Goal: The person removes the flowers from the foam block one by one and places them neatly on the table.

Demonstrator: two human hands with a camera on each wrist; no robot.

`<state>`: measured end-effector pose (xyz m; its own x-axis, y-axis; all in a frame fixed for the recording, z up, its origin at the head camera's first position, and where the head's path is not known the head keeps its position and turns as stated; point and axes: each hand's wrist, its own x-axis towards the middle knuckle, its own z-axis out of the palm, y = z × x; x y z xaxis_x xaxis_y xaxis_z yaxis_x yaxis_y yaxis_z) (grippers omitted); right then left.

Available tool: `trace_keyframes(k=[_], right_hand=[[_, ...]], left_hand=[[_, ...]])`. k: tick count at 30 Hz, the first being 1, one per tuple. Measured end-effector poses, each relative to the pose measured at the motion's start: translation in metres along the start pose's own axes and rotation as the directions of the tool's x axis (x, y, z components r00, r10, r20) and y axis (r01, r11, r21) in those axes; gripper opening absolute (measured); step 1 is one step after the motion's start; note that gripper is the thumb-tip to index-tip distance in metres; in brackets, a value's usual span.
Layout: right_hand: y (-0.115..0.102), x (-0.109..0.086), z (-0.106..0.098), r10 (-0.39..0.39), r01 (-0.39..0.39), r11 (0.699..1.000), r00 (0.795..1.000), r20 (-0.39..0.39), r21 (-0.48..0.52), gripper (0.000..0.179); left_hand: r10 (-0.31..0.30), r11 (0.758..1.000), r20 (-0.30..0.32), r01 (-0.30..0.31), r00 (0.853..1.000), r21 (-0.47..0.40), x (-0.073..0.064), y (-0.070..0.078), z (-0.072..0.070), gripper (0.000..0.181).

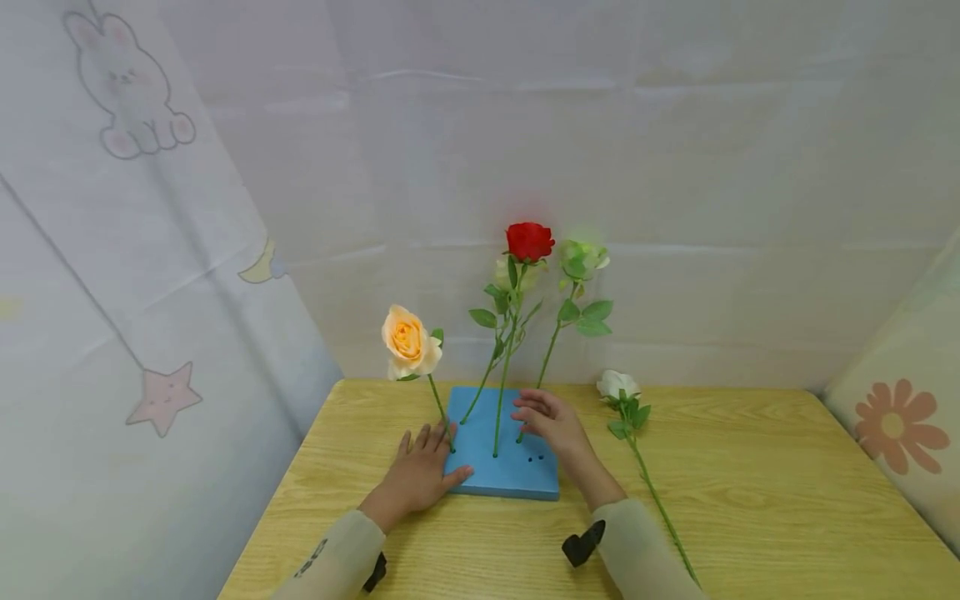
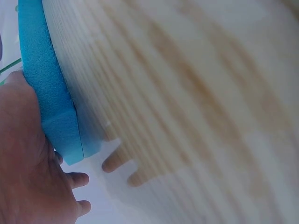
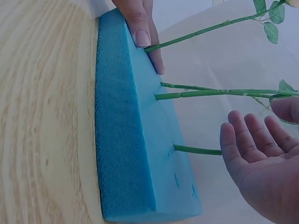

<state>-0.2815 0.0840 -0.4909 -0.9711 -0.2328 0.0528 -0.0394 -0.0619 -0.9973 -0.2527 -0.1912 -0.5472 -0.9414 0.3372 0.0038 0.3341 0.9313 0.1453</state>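
Resting spread and flat, fingers straight, with the left hand [image 1: 420, 475] on the left edge of a flat rectangular blue foam block [image 1: 506, 483], low centre of the head view. Poised over the right part of that block with the right hand [image 1: 555, 421], fingers loosely bent and gripping nothing visible, close beside the stem of a pale-green artificial rose [image 1: 583, 262]; impossible to tell whether touching it.

To the right of both hands, nearer to the right one, flat on the yellow wood-grain surface [image 1: 765, 483]: a white artificial rose [image 1: 628, 417], long axis slanting from the bloom, right of centre, down to the bottom edge of the frame. Between its lower stem and the block, in the way: the beige right sleeve [image 1: 637, 542].

Just below the right hand, at the block's lower right, two small dark holes [image 1: 541, 457]. Planted farther left: a peach artificial rose [image 1: 408, 340] beside the left fingers, a tall red artificial rose [image 1: 529, 242] near centre, and a pale bloom [image 1: 533, 277] partly hidden behind the red.
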Motion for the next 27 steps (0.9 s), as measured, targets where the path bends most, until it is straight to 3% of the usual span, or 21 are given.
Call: trace_keyframes(k=[12, 18, 27], right_hand=[[0.0, 0.009, 0.011, -0.013, 0.013, 1.0, 0.999, 0.032, 0.008, 0.041], [-0.001, 0.012, 0.017, -0.032, 0.032, 0.999, 0.999, 0.038, 0.007, 0.043], [-0.002, 0.016, 0.021, -0.012, 0.01, 1.0, 0.998, 0.069, 0.026, 0.05]], left_hand=[[0.005, 1.0, -0.006, -0.005, 1.0, -0.017, -0.002, 0.002, -0.004, 0.093], [0.0, 1.0, -0.006, 0.0, 1.0, -0.002, 0.0, -0.001, 0.001, 0.094], [0.01, 1.0, -0.012, -0.01, 1.0, -0.009, -0.001, 0.002, -0.002, 0.094]])
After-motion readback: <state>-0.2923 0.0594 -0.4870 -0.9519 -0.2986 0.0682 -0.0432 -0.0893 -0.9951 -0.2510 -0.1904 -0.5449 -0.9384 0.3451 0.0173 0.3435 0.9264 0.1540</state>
